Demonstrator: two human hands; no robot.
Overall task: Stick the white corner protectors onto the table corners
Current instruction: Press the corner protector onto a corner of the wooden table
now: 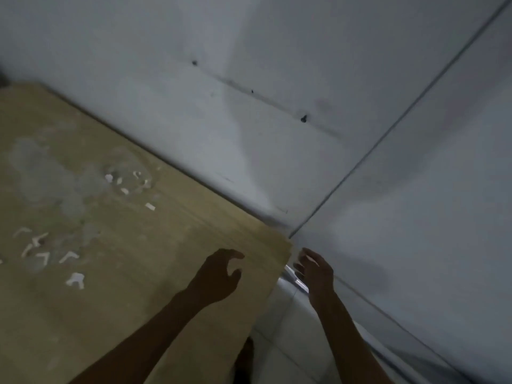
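One tan desk [116,314] fills the lower left, pushed into the meeting of two grey walls [304,65], and its far corner [286,243] serves as the landmark here. Two bare hands hover just short of that corner. The left hand [221,273] hangs over the desk top just left of the corner, fingers loosely curved, its grip wide and holding nothing. The right hand [315,270] is off the desk edge just right of the corner, above the tiled floor [279,328], fingers relaxed and spread, its grip also wide with nothing in it. The corner itself looks pale and slightly rough; blur hides whether a protector sits on it.

The white corner protectors [44,253] lie well left of the corner on the desk top: about six V-shaped pieces in a loose cluster. A second scatter of small white scraps [127,187], roughly five, lies farther back, between that cluster and the wall. Three dark marks [304,119] dot the wall above the corner.
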